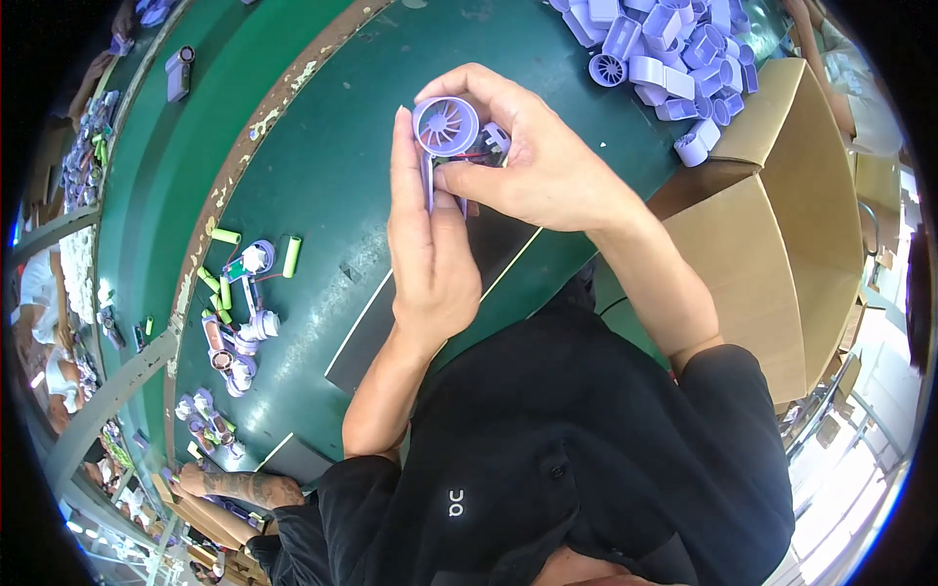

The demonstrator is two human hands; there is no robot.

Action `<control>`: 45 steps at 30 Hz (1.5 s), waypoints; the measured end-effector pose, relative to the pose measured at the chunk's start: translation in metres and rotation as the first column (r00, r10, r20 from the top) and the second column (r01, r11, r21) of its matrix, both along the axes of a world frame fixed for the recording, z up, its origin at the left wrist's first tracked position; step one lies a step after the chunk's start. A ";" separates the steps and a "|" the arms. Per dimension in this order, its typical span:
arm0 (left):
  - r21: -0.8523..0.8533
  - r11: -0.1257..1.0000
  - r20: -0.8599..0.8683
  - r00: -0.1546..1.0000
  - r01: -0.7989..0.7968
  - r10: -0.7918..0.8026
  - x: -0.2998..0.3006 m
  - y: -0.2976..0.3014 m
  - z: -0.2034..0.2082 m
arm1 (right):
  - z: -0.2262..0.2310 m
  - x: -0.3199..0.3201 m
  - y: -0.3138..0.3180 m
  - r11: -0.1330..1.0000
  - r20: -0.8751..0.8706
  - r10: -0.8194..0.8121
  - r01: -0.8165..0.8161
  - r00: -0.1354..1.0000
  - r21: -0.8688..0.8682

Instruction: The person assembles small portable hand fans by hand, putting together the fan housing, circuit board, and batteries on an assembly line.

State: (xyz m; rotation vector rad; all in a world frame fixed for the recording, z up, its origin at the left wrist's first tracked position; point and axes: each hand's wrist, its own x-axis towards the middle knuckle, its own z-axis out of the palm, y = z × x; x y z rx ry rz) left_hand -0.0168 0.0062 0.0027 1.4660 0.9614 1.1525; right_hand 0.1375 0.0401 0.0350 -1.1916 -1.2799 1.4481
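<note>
Between my hands, above the green table, is a lavender fan housing [431, 146] with a round spoked ring at its top. My left hand [430, 259] supports it from the left, fingers stretched up along its side and thumb near its lower part. From the right, my right hand [547, 166] curls round it, fingers behind the ring and thumb pressed on the front below. A bit of red wire and a small lavender part [496, 139] show next to my right palm. My fingers hide most of the housing's lower body.
A dark mat [360, 337] lies beneath my hands. Lavender housings [674, 73] are heaped at the far right beside an open cardboard box [743, 278]. Fan assemblies [256, 324] and green battery cells [292, 257] lie left. Beyond the chipped rim runs a green belt [147, 225]; a co-worker's arm [256, 487] reaches in lower left.
</note>
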 end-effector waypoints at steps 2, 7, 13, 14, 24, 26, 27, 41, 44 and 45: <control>-0.180 0.983 0.208 0.978 0.042 -0.003 -0.004 0.002 0.003 | -0.003 0.011 0.000 0.981 0.088 0.149 -0.158 0.985 0.114; -0.256 0.967 0.307 0.950 0.016 0.066 -0.003 0.006 0.015 | -0.016 0.033 0.001 0.999 -0.009 -0.041 0.041 0.999 0.027; -0.239 0.971 0.288 0.954 -0.010 0.081 -0.009 0.004 0.016 | -0.044 0.023 0.003 0.892 -0.243 0.072 -0.172 0.967 -0.418; -0.237 0.972 0.285 0.956 0.000 0.069 -0.011 0.003 0.016 | -0.044 0.024 0.001 0.892 -0.243 0.073 -0.172 0.967 -0.418; -0.374 0.926 0.197 0.972 -0.044 0.125 -0.014 0.009 0.009 | -0.015 0.010 -0.014 0.981 -0.244 -0.135 0.164 0.960 0.100; -0.387 0.921 0.219 0.968 -0.030 0.124 -0.017 0.015 0.000 | -0.014 0.009 -0.012 0.968 -0.158 -0.058 0.094 0.986 0.232; -0.387 0.921 0.218 0.968 -0.035 0.128 -0.017 0.016 0.002 | -0.013 0.008 -0.011 0.969 -0.160 -0.054 0.091 0.986 0.232; -0.072 0.996 0.020 0.998 -0.054 0.056 -0.017 0.005 -0.008 | -0.001 0.003 -0.012 0.963 0.035 -0.154 0.142 0.987 0.230; -0.056 0.996 0.026 0.997 -0.073 0.074 -0.018 0.004 -0.007 | 0.006 0.004 -0.013 0.965 0.067 -0.138 0.119 0.988 0.233; -0.048 0.996 0.035 0.996 -0.081 0.083 -0.018 0.003 -0.007 | 0.006 0.004 -0.013 0.965 0.068 -0.141 0.122 0.988 0.233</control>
